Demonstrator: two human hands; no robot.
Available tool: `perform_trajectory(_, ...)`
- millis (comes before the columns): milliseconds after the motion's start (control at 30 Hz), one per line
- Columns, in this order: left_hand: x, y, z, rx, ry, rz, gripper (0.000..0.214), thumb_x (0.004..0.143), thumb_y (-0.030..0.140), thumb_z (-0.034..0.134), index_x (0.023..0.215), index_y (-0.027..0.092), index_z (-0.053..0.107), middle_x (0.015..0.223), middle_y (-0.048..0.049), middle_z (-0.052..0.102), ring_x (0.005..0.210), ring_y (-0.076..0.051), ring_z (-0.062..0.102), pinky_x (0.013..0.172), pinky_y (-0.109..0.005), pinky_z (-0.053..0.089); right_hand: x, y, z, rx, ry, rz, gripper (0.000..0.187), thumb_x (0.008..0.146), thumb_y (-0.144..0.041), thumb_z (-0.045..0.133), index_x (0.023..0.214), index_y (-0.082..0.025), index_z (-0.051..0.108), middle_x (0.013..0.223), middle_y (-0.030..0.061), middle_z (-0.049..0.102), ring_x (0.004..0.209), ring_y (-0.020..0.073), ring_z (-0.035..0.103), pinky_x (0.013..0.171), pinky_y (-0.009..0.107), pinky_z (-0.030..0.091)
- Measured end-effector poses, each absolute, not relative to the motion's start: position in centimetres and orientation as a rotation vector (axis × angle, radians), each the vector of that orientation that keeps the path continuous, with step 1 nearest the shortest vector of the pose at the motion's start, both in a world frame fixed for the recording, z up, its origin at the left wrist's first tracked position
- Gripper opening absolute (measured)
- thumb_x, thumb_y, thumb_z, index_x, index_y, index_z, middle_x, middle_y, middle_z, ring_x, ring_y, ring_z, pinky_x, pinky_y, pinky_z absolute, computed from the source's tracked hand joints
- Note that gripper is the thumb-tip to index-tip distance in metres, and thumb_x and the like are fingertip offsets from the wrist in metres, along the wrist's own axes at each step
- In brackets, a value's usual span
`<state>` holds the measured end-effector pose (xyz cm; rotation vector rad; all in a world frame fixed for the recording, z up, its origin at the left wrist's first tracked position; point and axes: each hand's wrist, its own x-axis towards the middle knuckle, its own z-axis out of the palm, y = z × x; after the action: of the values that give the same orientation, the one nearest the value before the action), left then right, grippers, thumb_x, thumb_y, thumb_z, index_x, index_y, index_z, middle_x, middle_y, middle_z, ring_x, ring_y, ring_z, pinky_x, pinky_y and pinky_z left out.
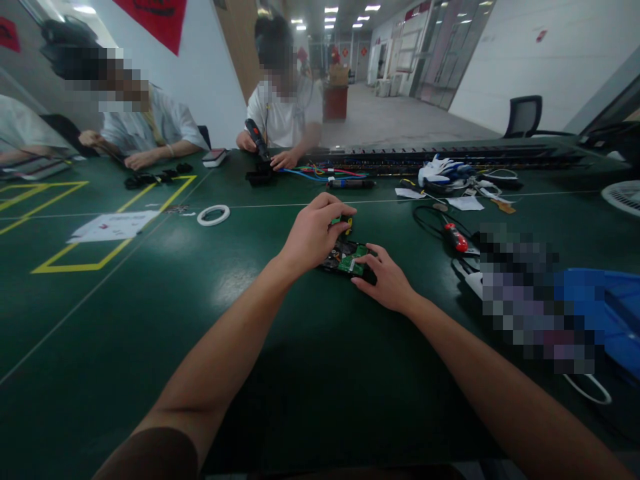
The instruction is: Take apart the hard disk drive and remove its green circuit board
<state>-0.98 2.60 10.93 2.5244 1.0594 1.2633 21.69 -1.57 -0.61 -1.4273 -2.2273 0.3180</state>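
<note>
The left hand is pinching a small green-and-yellow piece between thumb and fingers, just above a flat black device with an exposed green circuit board. The right hand is gripping the device's right end, thumb lying at the near edge and fingers curving over the board. The device is resting on a glossy dark-green tabletop, in front of the person. To its left, a flat white ring is lying near a white paper sheet. To its right, a red-and-black-handled tool is lying beside a black cable, and white-and-blue gloves are sitting farther back. Across the tabletop, a co-worker in a white shirt is holding a black-and-orange power tool near coloured wires.
</note>
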Motion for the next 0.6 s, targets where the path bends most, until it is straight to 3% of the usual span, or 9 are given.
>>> perform_trajectory(300,-1.03,2.75,10.73,2.52,1.0,1.25,0.025,0.091,0.011,0.068,0.114,0.021,0.07,0.116,-0.0052,0.075,0.108,-0.02,0.07,0.099,-0.037,0.056,21.76,-1.51,-0.8,-1.422,-2.221,0.318,0.044,0.092,-0.05,0.068,0.13,-0.028,0.059,0.158,0.0126,0.035,0.133,0.0357,0.054,0.107,0.059,0.049)
perform_trajectory(600,-0.67,2.77,10.55,2.47,1.054,1.284,0.016,0.088,0.02,0.075,0.099,0.019,0.064,0.108,-0.006,0.072,0.099,-0.019,0.068,0.085,-0.033,0.057,21.71,-1.59,-0.61,-1.431,-2.225,0.323,0.044,0.092,-0.049,0.068,0.13,-0.028,0.059,0.158,0.0132,0.035,0.132,0.0356,0.054,0.105,0.057,0.05)
